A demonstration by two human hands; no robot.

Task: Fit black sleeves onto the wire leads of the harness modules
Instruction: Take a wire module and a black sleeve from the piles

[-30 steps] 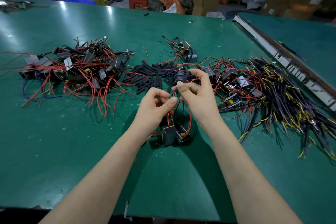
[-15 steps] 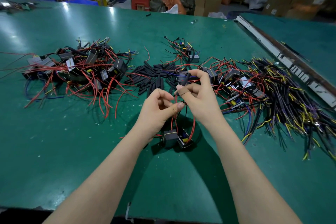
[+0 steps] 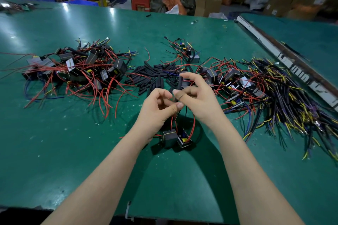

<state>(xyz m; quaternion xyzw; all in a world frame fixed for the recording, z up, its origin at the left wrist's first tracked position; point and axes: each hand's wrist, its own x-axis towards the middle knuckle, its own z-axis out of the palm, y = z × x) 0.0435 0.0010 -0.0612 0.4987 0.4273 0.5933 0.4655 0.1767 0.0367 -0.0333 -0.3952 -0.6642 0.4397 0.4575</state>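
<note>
Green workbench (image 3: 54, 151) fills the view, with boxes and crates blurred behind it. At far left lies a tangle of red-wired modules (image 3: 76, 71). Loose black sleeves (image 3: 151, 76) sit heaped at centre. Just in front, the left hand (image 3: 157, 111) pinches red wire leads (image 3: 192, 126) rising from a module (image 3: 176, 138) on the bench, while the right hand (image 3: 199, 100) pinches one black sleeve (image 3: 179, 84) upright. More modules (image 3: 228, 82) and dark cables (image 3: 296, 100) spread right.

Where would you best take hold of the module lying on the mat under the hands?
Take the module by its two flat outer side faces, coming from above and nearer the table edge. Its red leads rise from the top towards both hands, so a low side grip avoids them.
</note>
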